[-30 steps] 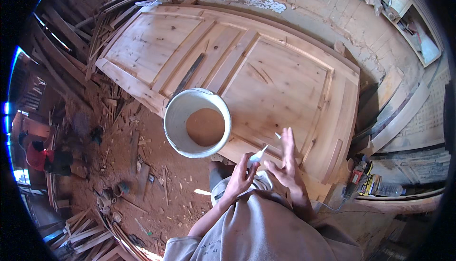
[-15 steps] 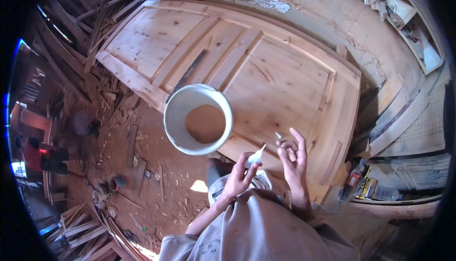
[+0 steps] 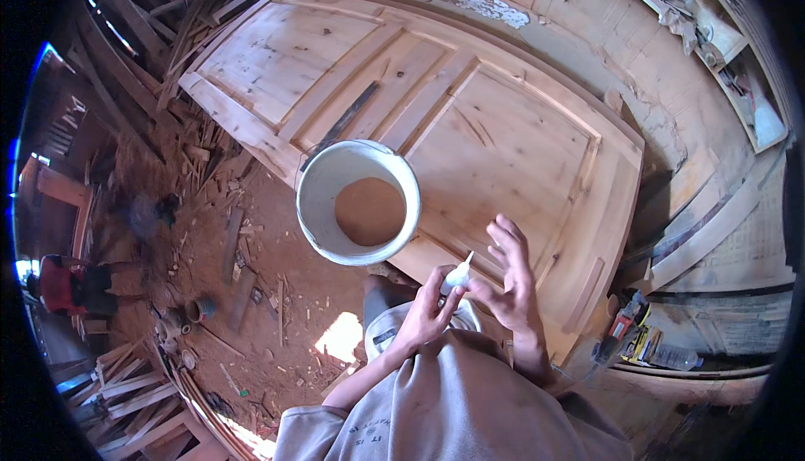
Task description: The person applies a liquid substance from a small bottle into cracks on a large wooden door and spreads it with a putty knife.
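Observation:
My left hand (image 3: pixel 428 312) is closed around a small white squeeze bottle (image 3: pixel 457 277), whose pointed nozzle tips up and away from me. Just right of it is my right hand (image 3: pixel 510 281), fingers stretched up and apart, its thumb side close to the bottle. Whether the thumb touches the bottle I cannot tell, and no cap shows in this hand. Beyond both hands lies a large panelled wooden door (image 3: pixel 503 142). A white bucket (image 3: pixel 310 209) with brown powdery material at its bottom stands at the door's near edge, left of my hands.
A dark narrow strip (image 3: pixel 350 113) rests on the door behind the bucket. At right are a red tool (image 3: pixel 621 325) and a clear plastic bottle (image 3: pixel 676 358). Wood scraps (image 3: pixel 243 297) litter the dirt floor at left, where a person in red (image 3: pixel 59 285) is.
My right hand has come nearer the bottle and its fingers have straightened. The small pale cap seen at its fingertips earlier no longer shows. The view has shifted slightly.

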`<state>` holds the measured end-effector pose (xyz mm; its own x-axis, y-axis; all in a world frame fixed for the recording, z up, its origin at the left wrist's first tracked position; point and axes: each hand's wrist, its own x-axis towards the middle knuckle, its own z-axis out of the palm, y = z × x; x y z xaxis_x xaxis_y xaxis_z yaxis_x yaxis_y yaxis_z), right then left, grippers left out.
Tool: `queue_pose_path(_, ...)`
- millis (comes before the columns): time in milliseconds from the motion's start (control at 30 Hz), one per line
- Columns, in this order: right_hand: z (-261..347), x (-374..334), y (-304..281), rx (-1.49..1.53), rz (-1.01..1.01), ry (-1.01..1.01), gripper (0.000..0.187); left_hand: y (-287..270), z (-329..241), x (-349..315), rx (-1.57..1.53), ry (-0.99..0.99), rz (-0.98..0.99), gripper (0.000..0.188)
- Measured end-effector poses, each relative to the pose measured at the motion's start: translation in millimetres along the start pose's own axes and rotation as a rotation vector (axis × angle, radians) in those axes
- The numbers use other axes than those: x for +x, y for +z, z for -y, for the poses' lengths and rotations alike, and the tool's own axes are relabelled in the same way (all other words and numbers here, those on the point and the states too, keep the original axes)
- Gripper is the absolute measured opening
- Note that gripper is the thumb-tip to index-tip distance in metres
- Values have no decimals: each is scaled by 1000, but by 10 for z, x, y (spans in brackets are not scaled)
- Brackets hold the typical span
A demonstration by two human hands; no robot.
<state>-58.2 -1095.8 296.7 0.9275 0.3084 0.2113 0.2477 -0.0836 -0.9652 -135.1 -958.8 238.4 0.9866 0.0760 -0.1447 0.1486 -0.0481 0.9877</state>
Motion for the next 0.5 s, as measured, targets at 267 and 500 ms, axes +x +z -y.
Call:
queue_pose_path(267,-136,-76,87,235,33,126,38,-6,17,-1,-6,25,3,30)
queue_pose_path(500,-124,-60,114,135,121,144,53,-47,75,17,53,19,-11,30)
